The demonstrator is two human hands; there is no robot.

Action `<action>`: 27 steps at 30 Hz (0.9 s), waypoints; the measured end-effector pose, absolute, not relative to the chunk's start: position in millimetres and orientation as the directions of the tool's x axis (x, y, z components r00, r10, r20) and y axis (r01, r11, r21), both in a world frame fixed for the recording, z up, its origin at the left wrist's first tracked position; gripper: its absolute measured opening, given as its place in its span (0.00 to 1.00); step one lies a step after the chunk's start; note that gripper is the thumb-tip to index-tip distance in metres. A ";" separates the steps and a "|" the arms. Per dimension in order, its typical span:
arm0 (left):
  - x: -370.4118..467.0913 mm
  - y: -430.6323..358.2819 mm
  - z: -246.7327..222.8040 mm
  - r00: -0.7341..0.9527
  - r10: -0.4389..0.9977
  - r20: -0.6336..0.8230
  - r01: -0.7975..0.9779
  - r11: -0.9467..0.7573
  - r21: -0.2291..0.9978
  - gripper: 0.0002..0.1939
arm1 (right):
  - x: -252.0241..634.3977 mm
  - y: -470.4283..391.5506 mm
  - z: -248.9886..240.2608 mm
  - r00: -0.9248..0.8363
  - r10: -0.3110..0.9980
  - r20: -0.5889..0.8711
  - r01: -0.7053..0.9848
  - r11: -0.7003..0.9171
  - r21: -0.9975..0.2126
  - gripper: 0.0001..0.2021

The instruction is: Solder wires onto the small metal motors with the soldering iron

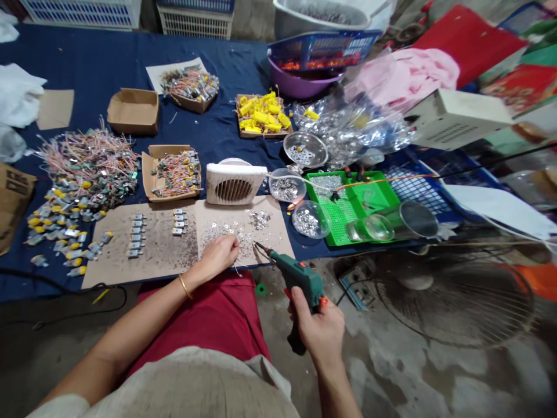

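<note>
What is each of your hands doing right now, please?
Left hand: closed at the cardboard's edge; what it grips, if anything, cannot be told.
Right hand: closed around the green soldering gun.

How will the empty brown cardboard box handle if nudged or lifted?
The cardboard box is probably light, being empty. Low and broad, it would likely slide on the blue cloth before tipping. Its thin folded walls may flex if squeezed.

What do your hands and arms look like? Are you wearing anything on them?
My left hand has a thin gold bangle at its wrist and a pale sleeve high up the arm. My right hand has a plain wrist. I wear no gloves.
</note>
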State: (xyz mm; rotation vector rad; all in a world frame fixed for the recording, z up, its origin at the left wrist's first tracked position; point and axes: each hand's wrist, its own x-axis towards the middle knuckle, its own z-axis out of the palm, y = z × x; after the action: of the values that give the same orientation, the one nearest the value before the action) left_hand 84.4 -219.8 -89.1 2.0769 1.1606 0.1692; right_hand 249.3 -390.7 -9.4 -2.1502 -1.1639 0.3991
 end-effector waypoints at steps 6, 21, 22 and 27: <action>63.5 -207.4 -79.2 0.599 0.755 -0.266 0.503 -0.096 0.859 0.08 | 258.9 -395.7 0.6 0.660 0.752 -0.015 0.543 -0.491 -0.681 0.27; -79.1 -201.9 -67.4 0.435 0.900 -0.035 0.713 -0.321 0.623 0.07 | 191.4 -295.4 -11.1 0.407 0.910 0.077 0.594 -0.200 -0.779 0.25; -75.8 -200.7 -68.8 0.408 0.913 -0.010 0.738 -0.323 0.593 0.07 | 188.1 -294.3 -10.6 0.399 0.914 0.078 0.604 -0.198 -0.772 0.25; -52.1 -187.6 -81.2 0.417 0.909 -0.017 0.799 -0.357 0.484 0.05 | 184.2 -300.2 -9.4 0.441 0.896 0.055 0.607 -0.252 -0.754 0.25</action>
State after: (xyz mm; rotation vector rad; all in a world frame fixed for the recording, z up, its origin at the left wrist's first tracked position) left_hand -52.1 -187.6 -81.2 2.2569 1.4545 0.3547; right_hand 184.2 -300.2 -9.4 -1.9697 -1.2610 0.5090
